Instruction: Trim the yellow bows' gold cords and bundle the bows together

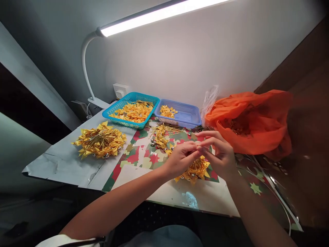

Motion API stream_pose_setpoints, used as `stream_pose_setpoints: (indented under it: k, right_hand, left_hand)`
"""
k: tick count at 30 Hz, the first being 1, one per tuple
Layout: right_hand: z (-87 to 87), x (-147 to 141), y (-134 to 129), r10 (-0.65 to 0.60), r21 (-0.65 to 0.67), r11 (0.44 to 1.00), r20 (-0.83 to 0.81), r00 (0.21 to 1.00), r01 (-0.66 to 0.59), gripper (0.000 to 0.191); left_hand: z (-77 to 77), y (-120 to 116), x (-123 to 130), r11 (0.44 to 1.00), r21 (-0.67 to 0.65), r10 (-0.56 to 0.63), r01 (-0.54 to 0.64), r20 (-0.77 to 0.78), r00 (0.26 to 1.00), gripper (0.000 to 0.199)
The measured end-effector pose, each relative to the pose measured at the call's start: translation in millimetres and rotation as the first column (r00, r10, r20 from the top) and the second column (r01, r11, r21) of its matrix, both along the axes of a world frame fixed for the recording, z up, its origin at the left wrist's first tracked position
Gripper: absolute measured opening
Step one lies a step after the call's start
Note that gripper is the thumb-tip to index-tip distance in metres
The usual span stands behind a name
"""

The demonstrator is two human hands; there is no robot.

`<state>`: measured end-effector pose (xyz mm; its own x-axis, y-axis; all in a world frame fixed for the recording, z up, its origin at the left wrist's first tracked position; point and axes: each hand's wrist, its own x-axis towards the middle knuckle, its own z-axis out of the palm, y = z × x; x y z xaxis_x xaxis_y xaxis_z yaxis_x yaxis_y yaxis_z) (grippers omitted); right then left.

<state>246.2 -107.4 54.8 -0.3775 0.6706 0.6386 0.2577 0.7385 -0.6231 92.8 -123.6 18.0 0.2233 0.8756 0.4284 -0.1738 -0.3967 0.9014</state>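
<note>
My left hand (180, 158) and my right hand (220, 156) meet fingertip to fingertip above the table. Both are pinched; whatever lies between the fingertips is too small or hidden to make out. Two fingers of the right hand stretch out to the left. Below and partly behind the hands lies a bundle of yellow ribbon flowers (194, 171) with small silver bells. Just beyond, more yellow ribbon flowers (161, 137) sit beside loose gold wire stems (169, 129). A large ring-shaped bundle of yellow ribbon flowers (100, 140), gold stems at its centre, rests at the left.
A teal basket (142, 125) of yellow flowers and a blue basket (191, 120) with some yellow pieces stand against the wall. An orange bag (257, 145) sits at the right. Overhead extends a lit lamp (164, 12), its base (99, 103) at the back left.
</note>
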Motion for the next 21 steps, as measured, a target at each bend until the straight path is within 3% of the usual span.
stream_pose_setpoints:
  k: [3,7,9,11,14,17,21]
  right_hand:
    - [6.6,5.8,9.8,0.035,-0.030,0.999,0.030,0.999,-0.034,0.006]
    - [7.7,3.3,49.4,0.094,-0.200,0.973,-0.103,0.990,-0.113,0.012]
    - [-0.6,-8.3,70.5,0.066,-0.339,0.939,0.034,0.997,-0.051,0.016]
    - [-12.2,-27.2,84.7,0.140,-0.419,0.908,0.291,0.947,-0.005,0.017]
    - [-25.3,-62.5,90.5,0.179,-0.336,0.942,0.539,0.823,0.015,0.023]
    - [-26.9,-93.6,86.8,0.201,-0.215,0.974,0.651,0.732,-0.075,0.031]
    - [-26.3,-115.1,84.0,0.178,-0.100,0.982,0.778,0.602,-0.162,0.010]
  left_hand:
    - [-4.9,3.4,1.1,1.000,0.027,-0.005,0.005,-0.022,1.000,0.041]
    - [-12.4,1.9,-0.7,0.998,0.011,-0.059,0.060,-0.072,0.996,0.038]
    - [-18.7,-1.4,-0.8,0.988,0.036,-0.143,0.147,-0.099,0.985,0.038]
    - [-25.9,-4.9,-0.4,0.972,0.065,-0.216,0.224,-0.119,0.969,0.037]
    - [-35.2,-8.6,-0.1,0.968,0.087,-0.223,0.235,-0.124,0.967,0.036]
    - [-39.7,-10.2,-1.0,0.972,0.106,-0.199,0.209,-0.103,0.975,0.034]
    - [-40.5,-11.4,-3.0,0.975,0.096,-0.190,0.199,-0.096,0.977,0.037]
